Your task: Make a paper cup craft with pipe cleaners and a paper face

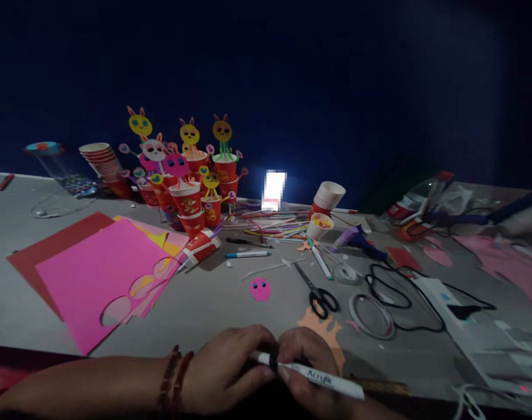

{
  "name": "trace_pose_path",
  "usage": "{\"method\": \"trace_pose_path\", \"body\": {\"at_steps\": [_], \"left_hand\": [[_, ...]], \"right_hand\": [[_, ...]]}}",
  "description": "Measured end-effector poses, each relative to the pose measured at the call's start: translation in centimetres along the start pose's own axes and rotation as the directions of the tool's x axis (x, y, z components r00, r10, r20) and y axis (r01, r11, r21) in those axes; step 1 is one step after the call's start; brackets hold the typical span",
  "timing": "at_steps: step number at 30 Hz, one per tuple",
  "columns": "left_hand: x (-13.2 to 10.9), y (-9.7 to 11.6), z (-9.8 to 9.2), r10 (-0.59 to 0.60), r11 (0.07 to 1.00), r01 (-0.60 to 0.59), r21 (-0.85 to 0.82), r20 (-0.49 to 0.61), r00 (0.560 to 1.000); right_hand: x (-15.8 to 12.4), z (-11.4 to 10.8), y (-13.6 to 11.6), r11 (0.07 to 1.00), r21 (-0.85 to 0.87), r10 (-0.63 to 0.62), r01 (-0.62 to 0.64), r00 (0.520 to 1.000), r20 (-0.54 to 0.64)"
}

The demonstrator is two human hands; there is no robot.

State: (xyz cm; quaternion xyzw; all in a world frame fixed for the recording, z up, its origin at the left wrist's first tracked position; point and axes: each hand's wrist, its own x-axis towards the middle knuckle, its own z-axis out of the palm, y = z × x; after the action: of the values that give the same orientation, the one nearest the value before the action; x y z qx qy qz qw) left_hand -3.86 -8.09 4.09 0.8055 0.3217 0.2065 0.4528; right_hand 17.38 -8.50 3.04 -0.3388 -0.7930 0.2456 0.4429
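Note:
Both my hands meet at the near table edge around a white marker pen [322, 379] with dark lettering. My left hand [224, 370] has its fingers curled and pinches the marker's black cap end. My right hand [312, 367] is wrapped round the marker's barrel, which points to the right. Just beyond my hands, a pink paper circle [260, 289] with a drawn face lies flat on the grey table [213, 297]. An orange paper cut-out [322, 326] lies under the black-handled scissors [319, 297].
Pink and red paper sheets [100, 274] with round holes lie at left. Red paper cups topped with paper bunny faces [191, 175] stand behind. Straws and markers [270, 224], cup stacks [328, 198], tape rolls [373, 315], a black cable [406, 297] and a lit phone [273, 189] crowd the middle and right.

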Motion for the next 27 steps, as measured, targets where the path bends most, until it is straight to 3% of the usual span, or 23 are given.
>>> {"method": "trace_pose_path", "body": {"at_steps": [3,5,7,9,12,14,16,19,23,27], "left_hand": [[0.0,-1.0,-0.2,-0.035,0.993,0.038,0.108,-0.028,0.999],[0.2,-2.1,-0.4,-0.031,0.986,0.043,0.159,-0.078,0.996],[0.8,-3.3,-0.8,-0.026,0.982,0.051,0.183,-0.134,0.991],[1.6,-4.3,-1.8,-0.014,0.974,0.056,0.219,-0.188,0.982],[2.9,-5.1,-3.9,0.07,0.936,-0.006,0.352,-0.17,0.983],[3.5,-5.3,-5.1,0.108,0.908,-0.03,0.417,-0.164,0.98],[3.9,-5.5,-5.7,0.116,0.893,-0.026,0.448,-0.175,0.978],[4.0,-5.8,-5.5,0.126,0.881,-0.034,0.471,-0.165,0.978],[3.3,-6.1,-4.9,0.126,0.842,-0.037,0.538,-0.129,0.984],[2.1,-6.2,-5.2,0.098,0.83,-0.015,0.558,-0.118,0.988]], "right_hand": [[0.3,-1.0,0.9,0.998,-0.069,0.011,-0.013,0.999,-0.037],[1.1,-2.2,1.8,0.986,-0.145,-0.084,0.077,0.995,-0.044],[2.2,-3.6,3.1,0.956,-0.228,-0.192,0.186,0.981,-0.001],[3.4,-5.3,4.6,0.919,-0.333,-0.196,0.211,0.977,0.077],[5.1,-7.4,7.1,0.803,-0.575,-0.019,0.159,0.97,0.241],[6.0,-8.3,8.8,0.679,-0.723,0.156,0.126,0.938,0.31],[6.8,-8.8,10.2,0.604,-0.781,0.251,0.161,0.891,0.377],[7.7,-8.8,12.0,0.565,-0.8,0.282,0.2,0.865,0.415],[8.4,-8.7,13.3,0.584,-0.782,0.25,0.221,0.867,0.431],[8.0,-9.4,13.6,0.571,-0.814,0.29,0.103,0.903,0.317]]}}
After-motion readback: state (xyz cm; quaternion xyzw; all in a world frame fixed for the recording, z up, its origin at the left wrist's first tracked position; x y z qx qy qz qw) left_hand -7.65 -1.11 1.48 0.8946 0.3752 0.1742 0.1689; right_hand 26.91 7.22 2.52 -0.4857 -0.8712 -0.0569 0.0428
